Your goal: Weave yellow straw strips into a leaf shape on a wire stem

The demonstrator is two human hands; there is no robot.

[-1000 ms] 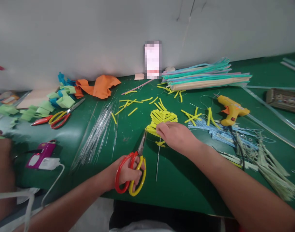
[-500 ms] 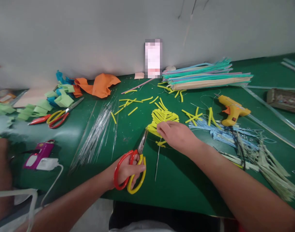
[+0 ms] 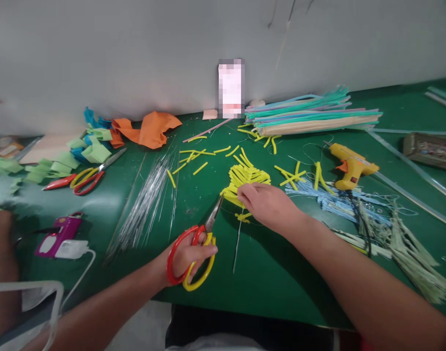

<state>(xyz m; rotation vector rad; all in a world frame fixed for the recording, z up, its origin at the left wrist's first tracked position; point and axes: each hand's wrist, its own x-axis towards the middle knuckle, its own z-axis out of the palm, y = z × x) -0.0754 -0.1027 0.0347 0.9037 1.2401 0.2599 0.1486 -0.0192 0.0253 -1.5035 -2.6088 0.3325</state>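
My left hand (image 3: 188, 256) grips scissors (image 3: 193, 248) with one red and one yellow handle, blades pointing up to the right toward a bunch of yellow straw pieces (image 3: 244, 178). My right hand (image 3: 268, 204) lies over the near side of that bunch, fingers curled and pressing on it. A thin wire stem (image 3: 237, 243) runs from under the bunch toward me on the green table (image 3: 266, 273).
A bundle of thin silver wires (image 3: 145, 204) lies left of the scissors. A second pair of scissors (image 3: 87, 178), green, blue and orange paper scraps, a yellow glue gun (image 3: 350, 168), long coloured straws (image 3: 310, 117), blue and pale fringes, a purple device (image 3: 60, 234). A person's arm at far left.
The scissors in my left hand have tilted, the handles swinging left and the blades angling more toward the yellow bunch. My right hand has stayed on the bunch.
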